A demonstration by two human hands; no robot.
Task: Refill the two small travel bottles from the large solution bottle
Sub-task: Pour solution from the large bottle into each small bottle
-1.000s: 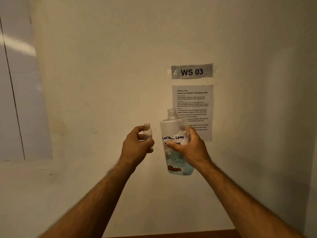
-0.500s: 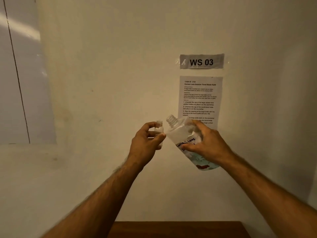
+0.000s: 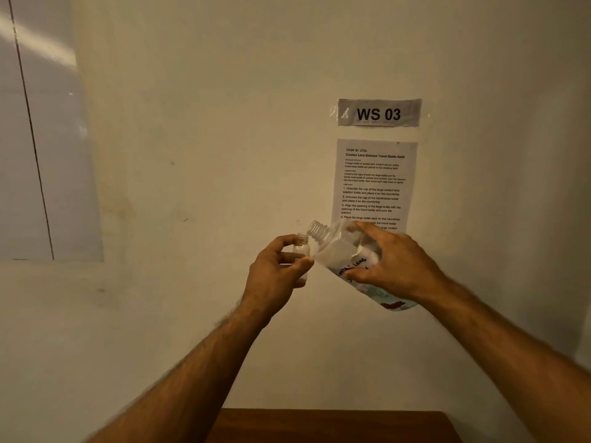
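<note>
My left hand holds a small clear travel bottle upright, uncapped, in front of the wall. My right hand grips the large clear solution bottle, which bears a handwritten label and is tilted with its open threaded neck pointing up-left, just right of and slightly above the small bottle's mouth. The two openings are close but apart. Liquid sits in the low end of the large bottle. No second travel bottle or caps are in view.
A wooden tabletop shows at the bottom edge. On the wall behind hang a "WS 03" sign and a printed instruction sheet. A pale panel covers the wall at left.
The large bottle went from upright to tilted left, its neck now beside the small bottle's mouth. Both hands drew closer together; the view dropped, revealing the table edge.
</note>
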